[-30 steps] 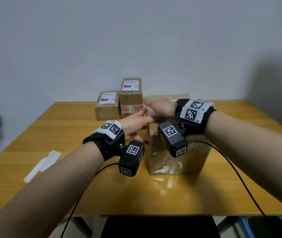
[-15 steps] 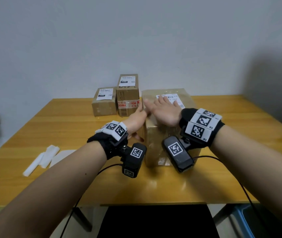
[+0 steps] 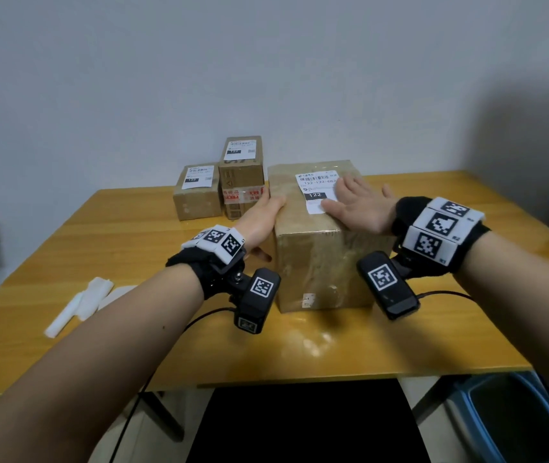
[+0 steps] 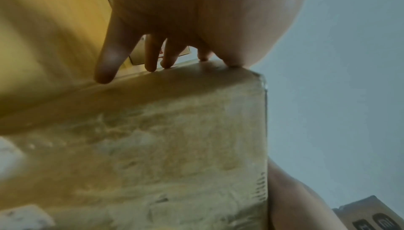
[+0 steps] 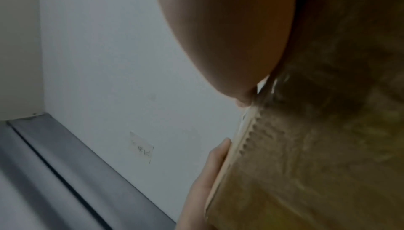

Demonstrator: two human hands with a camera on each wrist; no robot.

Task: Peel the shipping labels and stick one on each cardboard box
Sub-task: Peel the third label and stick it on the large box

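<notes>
A large cardboard box wrapped in clear tape stands mid-table, with a white shipping label stuck on its top. My right hand lies flat on the top, fingers straight, covering the label's right edge. My left hand rests flat against the box's left side, fingers straight. In the left wrist view its fingertips touch the box wall. The right wrist view has my palm pressed on the box. Two smaller boxes behind carry labels on top.
White peeled backing strips lie on the wooden table at the left. A grey wall rises right behind the boxes. A blue bin stands on the floor at the lower right, and a dark chair seat sits under the front edge.
My right hand has slid right across the big box's top, uncovering the stuck label. The left hand stays against the box's left side. The view has shifted slightly.
</notes>
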